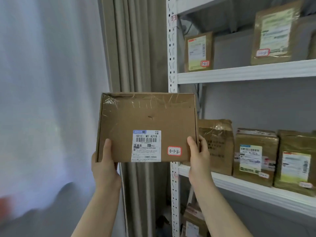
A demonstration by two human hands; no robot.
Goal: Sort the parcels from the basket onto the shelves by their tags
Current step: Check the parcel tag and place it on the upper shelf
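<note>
nearby, parcels (pixel 216 146) crowd the shelves (pixel 239 73) beside the box (pixel 147 115).

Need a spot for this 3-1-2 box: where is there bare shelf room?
Bare room: the upper shelf, between the small parcel and the large parcel. Crowded: the lower shelf, parcels side by side right of the held box.

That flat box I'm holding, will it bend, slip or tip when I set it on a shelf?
Probably stiff: the box looks flat though held only at its lower corners. Its glossy tape may be slick. Seemingly thin, it might tip if stood on edge.
</note>
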